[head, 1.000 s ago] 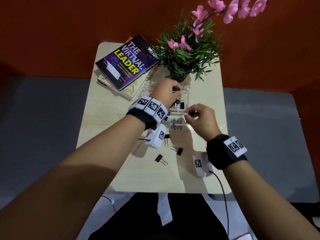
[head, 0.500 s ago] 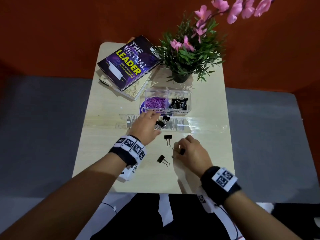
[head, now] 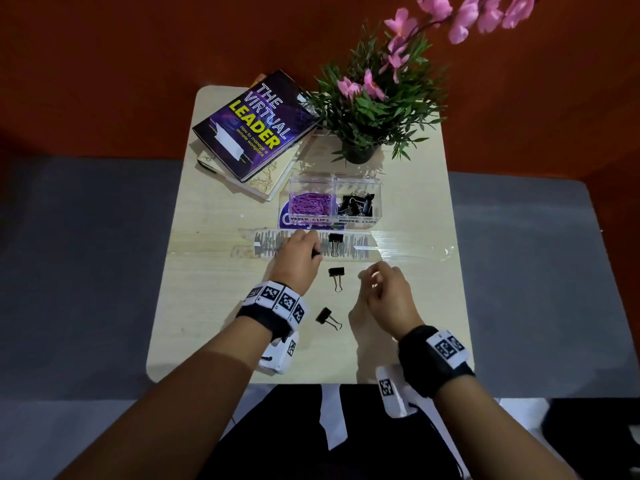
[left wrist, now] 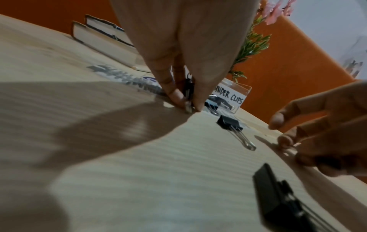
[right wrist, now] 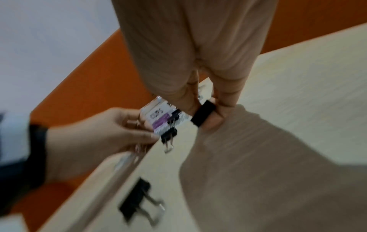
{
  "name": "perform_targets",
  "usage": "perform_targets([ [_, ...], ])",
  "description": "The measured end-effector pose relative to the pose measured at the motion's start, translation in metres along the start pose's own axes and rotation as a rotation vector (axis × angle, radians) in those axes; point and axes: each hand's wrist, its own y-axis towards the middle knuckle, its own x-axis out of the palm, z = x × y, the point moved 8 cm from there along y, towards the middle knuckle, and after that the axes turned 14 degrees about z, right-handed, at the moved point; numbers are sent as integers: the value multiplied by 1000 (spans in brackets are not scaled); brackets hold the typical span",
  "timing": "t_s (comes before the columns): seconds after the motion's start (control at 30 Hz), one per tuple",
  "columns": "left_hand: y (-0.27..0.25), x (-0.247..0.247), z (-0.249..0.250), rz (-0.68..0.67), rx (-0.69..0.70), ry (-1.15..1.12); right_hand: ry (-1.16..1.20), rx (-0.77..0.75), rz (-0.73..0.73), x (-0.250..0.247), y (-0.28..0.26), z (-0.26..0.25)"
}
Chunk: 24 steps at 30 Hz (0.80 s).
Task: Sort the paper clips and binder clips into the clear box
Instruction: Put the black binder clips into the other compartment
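at the back middle of the bench (head: 214, 306) the clear box (head: 330, 199) is sitting with purple paper clips (head: 310, 204) filling its left compartment and a heap of black binder clips (head: 355, 205) in the right one, each side labelled on the front wall. just in front of it the left hand (head: 298, 256) is pinching a binder clip (left wrist: 188, 94) between thumb and fingers, right down at the bench surface. the right hand (head: 389, 296) is hovering a bit nearer the person, fingers curled and clamping a black binder clip (right wrist: 203, 115) of its own. three loose binder clips are lying between the hands: one (head: 335, 242) just beside the left fingertips, one (head: 336, 276) in the middle, one (head: 325, 317) close to the left wrist. no loose paper clips that i can spot, so i'm guessing that half is done and it's the binder clip pickup that's going on now. next up both hands are probably carrying their clips over the front wall and dropping them in the right compartment, not the purple side. a stack of books (head: 254, 133) and a potted plant (head: 377, 109) are sitting behind the box, well out of the way.
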Motion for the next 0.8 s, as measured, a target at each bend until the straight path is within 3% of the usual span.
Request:
perform_targets([
  [0.17,2,-2,-12,7,-92,-158,252,214,38,11,17,-6],
  [0.33,-19,-1,-47,-26,-399,-453,-98,-25,0,32,12,-42],
  [0.4,-31,1,-57,-64,-415,-436,-253,-121,-4,44,7,-47],
  [0.5,-55,1,-36,-243,-146,-260,-299,-227,15,52,1,-53],
  [0.6,-85,17,-11,-501,236,26,-131,-120,34,37,11,-48],
  [0.7,-89,23,-10,-497,380,105,30,46,103,24,32,-41],
  [0.8,-86,22,-9,-448,398,92,6,62,140,32,47,-54],
])
